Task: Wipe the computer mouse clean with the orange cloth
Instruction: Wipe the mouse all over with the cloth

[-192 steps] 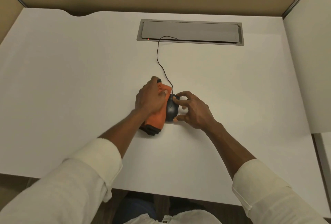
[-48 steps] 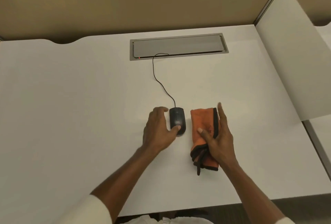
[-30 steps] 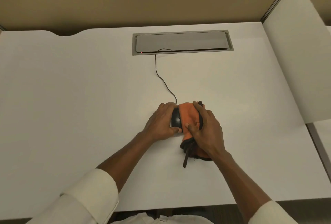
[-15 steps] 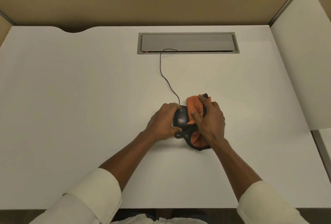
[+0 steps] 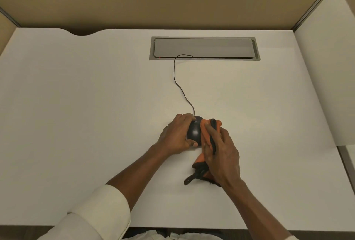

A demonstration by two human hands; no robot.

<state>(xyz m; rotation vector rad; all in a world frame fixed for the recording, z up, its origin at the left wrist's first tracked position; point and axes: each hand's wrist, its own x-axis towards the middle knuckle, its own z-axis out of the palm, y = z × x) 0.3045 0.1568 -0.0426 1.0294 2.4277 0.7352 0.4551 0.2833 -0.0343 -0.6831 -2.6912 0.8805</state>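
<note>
1. Since half a second ago, the right hand (image 5: 222,155) has drawn back toward the lower frame. The orange cloth (image 5: 204,132) is now stretched lengthwise, and its dark-hemmed tail trails at lower centre.
2. The white desk (image 5: 76,105) fills the frame.
3. A grey cable hatch (image 5: 204,48) is recessed in the desk at upper centre, and the mouse cable (image 5: 179,86) runs into its front slot.
4. The right hand's fingers and thumb grip the cloth and press it against the right flank of the computer mouse (image 5: 194,131).
5. The left hand (image 5: 175,136) curls round the mouse, fingers over the far end and thumb at the near end.
6. The black mouse sits at frame centre, on the desk.
</note>
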